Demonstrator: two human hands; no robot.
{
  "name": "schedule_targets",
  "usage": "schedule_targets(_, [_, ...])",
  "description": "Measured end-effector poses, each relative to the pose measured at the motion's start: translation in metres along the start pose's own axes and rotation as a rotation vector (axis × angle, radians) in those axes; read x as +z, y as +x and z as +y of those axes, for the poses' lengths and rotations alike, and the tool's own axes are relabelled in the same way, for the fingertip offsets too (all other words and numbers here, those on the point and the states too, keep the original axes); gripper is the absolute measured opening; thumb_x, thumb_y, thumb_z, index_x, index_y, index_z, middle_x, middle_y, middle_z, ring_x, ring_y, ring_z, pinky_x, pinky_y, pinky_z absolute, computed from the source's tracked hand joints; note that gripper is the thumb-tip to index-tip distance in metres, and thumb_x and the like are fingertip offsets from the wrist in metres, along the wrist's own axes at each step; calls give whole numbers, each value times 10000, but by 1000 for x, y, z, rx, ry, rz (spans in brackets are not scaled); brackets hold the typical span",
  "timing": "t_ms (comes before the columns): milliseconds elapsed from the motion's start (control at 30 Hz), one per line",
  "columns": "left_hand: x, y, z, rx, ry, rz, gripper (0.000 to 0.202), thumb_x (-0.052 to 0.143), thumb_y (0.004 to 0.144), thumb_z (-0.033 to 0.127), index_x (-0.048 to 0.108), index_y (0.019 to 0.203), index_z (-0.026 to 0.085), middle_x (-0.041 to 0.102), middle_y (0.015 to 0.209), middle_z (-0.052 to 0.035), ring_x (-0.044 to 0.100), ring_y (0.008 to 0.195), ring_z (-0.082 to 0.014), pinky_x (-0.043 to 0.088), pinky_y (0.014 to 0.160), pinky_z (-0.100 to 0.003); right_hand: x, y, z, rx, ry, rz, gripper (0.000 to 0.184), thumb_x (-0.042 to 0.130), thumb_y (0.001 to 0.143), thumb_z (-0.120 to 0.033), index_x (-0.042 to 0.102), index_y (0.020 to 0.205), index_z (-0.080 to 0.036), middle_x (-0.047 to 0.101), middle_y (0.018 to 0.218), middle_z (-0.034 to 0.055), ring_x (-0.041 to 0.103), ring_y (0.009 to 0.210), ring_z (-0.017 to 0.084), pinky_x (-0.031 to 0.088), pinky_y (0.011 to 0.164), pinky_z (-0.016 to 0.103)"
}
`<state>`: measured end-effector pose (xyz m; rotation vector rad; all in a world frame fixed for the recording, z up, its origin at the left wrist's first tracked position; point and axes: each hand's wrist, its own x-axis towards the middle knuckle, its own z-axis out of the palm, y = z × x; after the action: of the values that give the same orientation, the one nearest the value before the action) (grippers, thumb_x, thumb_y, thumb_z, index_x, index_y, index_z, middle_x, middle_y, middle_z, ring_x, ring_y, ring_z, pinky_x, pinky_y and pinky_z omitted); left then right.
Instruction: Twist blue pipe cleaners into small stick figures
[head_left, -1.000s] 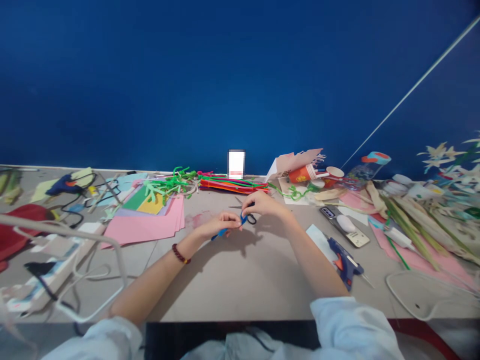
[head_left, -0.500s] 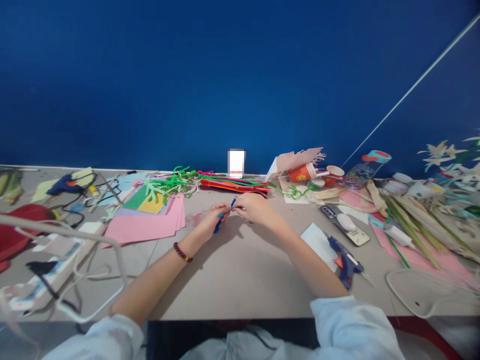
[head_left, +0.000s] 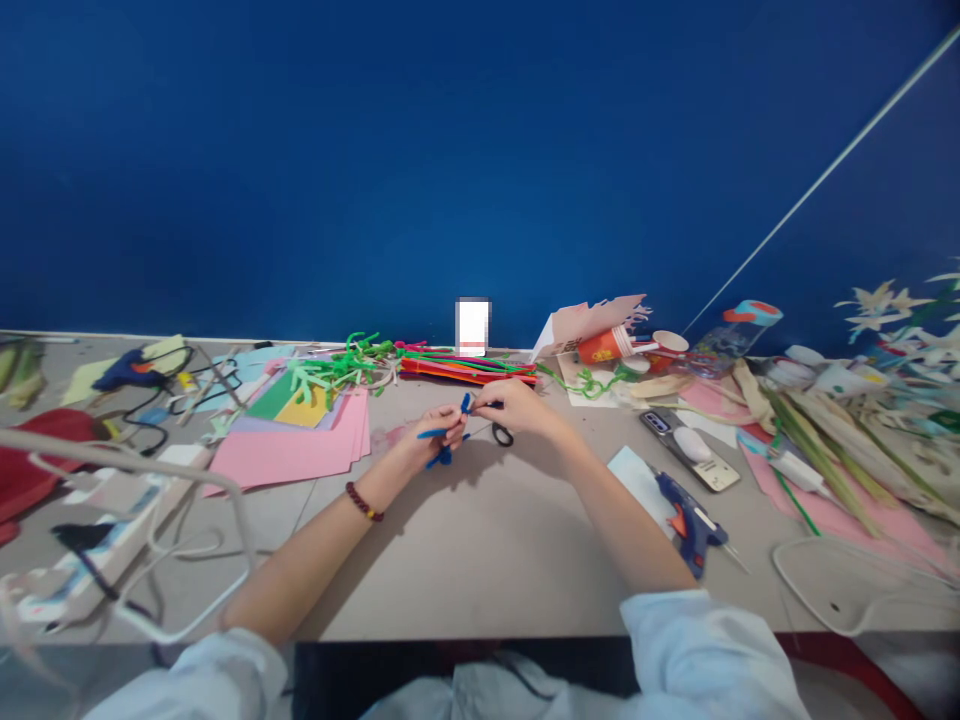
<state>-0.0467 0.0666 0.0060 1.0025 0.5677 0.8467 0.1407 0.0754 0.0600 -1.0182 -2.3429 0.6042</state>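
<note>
My left hand (head_left: 433, 432) is closed on a bent blue pipe cleaner (head_left: 442, 436), whose ends stick out left and down from the fingers. My right hand (head_left: 517, 407) pinches the upper tip of the same pipe cleaner, close against the left hand's fingertips. A pair of scissors with a black handle ring (head_left: 502, 434) lies on the grey table (head_left: 480, 540) just under the right hand. A beaded bracelet (head_left: 363, 504) circles my left wrist.
Pink and coloured paper sheets (head_left: 300, 440) lie to the left, green pipe cleaners (head_left: 337, 368) and a coloured bundle (head_left: 465, 370) behind the hands. A blue glue gun (head_left: 686, 520), a phone (head_left: 686, 447), paper cups (head_left: 607, 347) and dried stalks (head_left: 832, 440) sit right. Cables (head_left: 157, 560) lie at left.
Both hands stayed near the table's middle. The blue pipe cleaner went from nearly straight to bent, with ends now sticking out, and the scissors show again under the right hand.
</note>
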Motion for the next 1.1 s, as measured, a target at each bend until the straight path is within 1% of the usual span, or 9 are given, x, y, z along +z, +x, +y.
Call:
schedule_targets(133, [4, -7, 8, -79, 199, -91, 254, 684, 682, 386, 627, 694, 138, 378, 461, 49, 337, 424, -68, 315, 469, -229, -4, -1, 8, -5, 59, -26, 113, 614, 801, -185, 725, 783, -177, 674, 776, 25, 585, 720, 111, 407, 659, 204])
schedule_targets(300, [7, -9, 11, -178, 392, -141, 262, 679, 688, 392, 680, 723, 132, 473, 461, 23, 398, 423, -78, 327, 468, -223, -3, 0, 8, 9, -38, -61, 75, 675, 758, -218, 729, 723, -180, 645, 740, 18, 554, 693, 108, 367, 596, 208])
schedule_targets(400, [9, -7, 8, -103, 439, -65, 255, 673, 703, 391, 682, 714, 137, 553, 512, -3, 497, 485, -100, 368, 511, -223, -3, 1, 7, 31, -167, -39, 103, 647, 784, -220, 732, 741, -179, 653, 759, 32, 557, 720, 121, 344, 586, 218])
schedule_targets(500, [10, -4, 3, -19, 469, -15, 245, 675, 710, 374, 671, 688, 130, 656, 640, -54, 591, 626, -139, 436, 637, -246, -6, 0, 7, 82, -246, 11, 133, 616, 808, -233, 731, 758, -190, 672, 795, 40, 569, 754, 135, 339, 594, 223])
schedule_targets(633, [10, 1, -9, 44, 407, 122, 317, 731, 653, 328, 643, 893, 141, 710, 800, -68, 645, 747, -176, 472, 735, -289, -12, -2, 7, 156, -247, 74, 132, 616, 810, -250, 727, 758, -202, 697, 842, 35, 585, 789, 147, 356, 632, 231])
schedule_targets(733, [8, 5, -16, 124, 357, 308, 312, 742, 635, 338, 571, 826, 159, 708, 761, -52, 657, 721, -171, 481, 726, -291, -15, -3, 7, 207, -245, 115, 132, 619, 810, -276, 726, 782, -205, 698, 851, 42, 587, 787, 155, 366, 659, 239])
schedule_targets(800, [7, 6, -18, 152, 339, 350, 305, 736, 637, 354, 539, 774, 166, 700, 725, -45, 657, 699, -170, 484, 700, -286, -15, -3, 9, 219, -241, 127, 138, 608, 817, -278, 722, 800, -201, 694, 863, 49, 585, 788, 159, 369, 668, 242])
schedule_targets(967, [8, 4, -14, 234, 432, 333, 232, 667, 693, 366, 578, 759, 163, 671, 684, -23, 627, 668, -152, 478, 675, -269, -8, -3, 21, 151, -134, 58, 154, 555, 824, -200, 708, 839, -179, 691, 864, 51, 587, 788, 151, 381, 678, 231])
schedule_targets(1100, [9, 0, -13, 286, 720, 226, 154, 564, 783, 305, 618, 752, 164, 666, 717, -30, 609, 686, -152, 472, 669, -261, -8, -4, 31, 147, -48, -65, 156, 551, 802, -171, 708, 803, -176, 693, 801, 29, 584, 725, 136, 371, 626, 218])
